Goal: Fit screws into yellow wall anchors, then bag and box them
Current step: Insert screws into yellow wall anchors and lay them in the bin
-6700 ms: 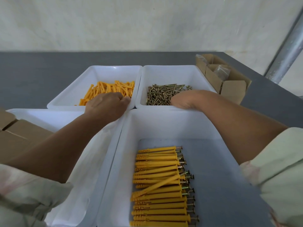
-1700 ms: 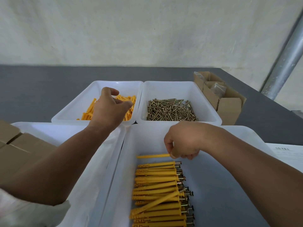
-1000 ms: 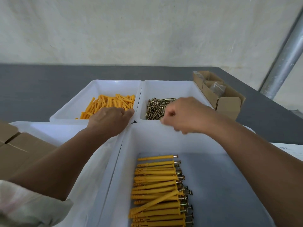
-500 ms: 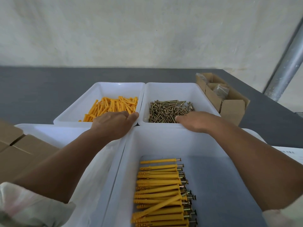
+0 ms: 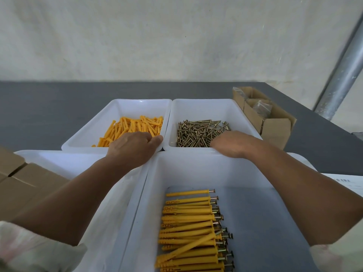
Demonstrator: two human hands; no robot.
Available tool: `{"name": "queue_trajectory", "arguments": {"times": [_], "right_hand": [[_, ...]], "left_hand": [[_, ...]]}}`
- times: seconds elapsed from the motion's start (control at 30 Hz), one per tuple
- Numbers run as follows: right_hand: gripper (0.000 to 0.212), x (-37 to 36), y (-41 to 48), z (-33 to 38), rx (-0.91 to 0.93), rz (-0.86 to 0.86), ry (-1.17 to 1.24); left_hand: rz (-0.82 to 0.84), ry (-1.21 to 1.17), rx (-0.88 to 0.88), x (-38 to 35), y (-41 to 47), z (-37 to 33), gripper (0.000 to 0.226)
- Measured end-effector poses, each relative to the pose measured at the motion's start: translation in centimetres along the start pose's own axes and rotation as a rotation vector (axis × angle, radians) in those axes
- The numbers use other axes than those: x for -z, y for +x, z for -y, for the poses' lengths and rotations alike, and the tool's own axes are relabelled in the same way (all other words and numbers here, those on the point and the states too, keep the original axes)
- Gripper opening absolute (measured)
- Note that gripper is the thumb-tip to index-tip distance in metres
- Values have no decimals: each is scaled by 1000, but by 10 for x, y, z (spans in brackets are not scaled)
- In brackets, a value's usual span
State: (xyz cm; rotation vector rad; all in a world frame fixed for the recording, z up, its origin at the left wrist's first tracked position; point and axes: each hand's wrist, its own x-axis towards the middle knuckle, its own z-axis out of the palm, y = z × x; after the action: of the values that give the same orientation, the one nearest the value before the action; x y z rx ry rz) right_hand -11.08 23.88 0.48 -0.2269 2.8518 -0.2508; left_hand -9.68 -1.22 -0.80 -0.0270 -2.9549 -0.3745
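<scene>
Bins number four, all white. At far left, two brown boxes (image 5: 19, 185), cut off by the edge, sit in the near left bin (image 5: 59, 160). Behind it the anchor bin (image 5: 117, 104) holds loose anchors (image 5: 133, 126), too many to count. The left hand (image 5: 135, 148) reaches over its near rim with its fingertips hidden, so I cannot tell its grip. In the screw bin (image 5: 206, 104) lie tangled screws (image 5: 198, 132); the right hand (image 5: 233, 143) dips in, its fingers and grip equally hidden. The near right bin (image 5: 176, 173) holds over a dozen fitted anchors (image 5: 188, 226) lying crosswise, heads right, one diagonal, the pile cut off below. One carton (image 5: 275, 130) holds bags (image 5: 262, 107).
</scene>
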Motion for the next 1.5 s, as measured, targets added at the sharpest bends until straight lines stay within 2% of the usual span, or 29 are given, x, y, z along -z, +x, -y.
{"name": "queue_trajectory", "arguments": {"times": [0.2,0.33,0.53,0.7,0.83,0.93,1.0,1.1,1.23,1.3,1.5], "right_hand": [[28,1,-4,0,-15,-81,73],[38,-1,-8,-2,-90,-214,310],[27,3,-13,-5,-52,-228,477],[4,3,-13,-11,-32,-286,582],[19,6,-14,-9,0,-368,635],[27,8,-15,-3,34,-408,684],[35,10,-15,2,63,-422,761],[47,12,-17,8,102,-432,878],[42,17,-20,15,156,-407,1005],[41,19,-23,20,173,-408,1082],[30,23,-30,31,196,-446,1285]], "left_hand": [[-129,-131,60,3,-2,-1,37],[-152,-270,111,8,-2,-4,29],[-190,-409,140,14,-5,-9,26],[-289,-516,91,15,-8,-9,16],[-347,-665,40,20,-9,-10,9],[-367,-791,3,23,-9,-13,11],[-336,-960,39,26,-10,-16,13],[-185,-1283,91,31,-11,-21,11],[33,-1502,89,35,-16,-28,6],[134,-1495,61,35,-20,-32,9],[392,-1263,-96,25,-30,-40,16]]}}
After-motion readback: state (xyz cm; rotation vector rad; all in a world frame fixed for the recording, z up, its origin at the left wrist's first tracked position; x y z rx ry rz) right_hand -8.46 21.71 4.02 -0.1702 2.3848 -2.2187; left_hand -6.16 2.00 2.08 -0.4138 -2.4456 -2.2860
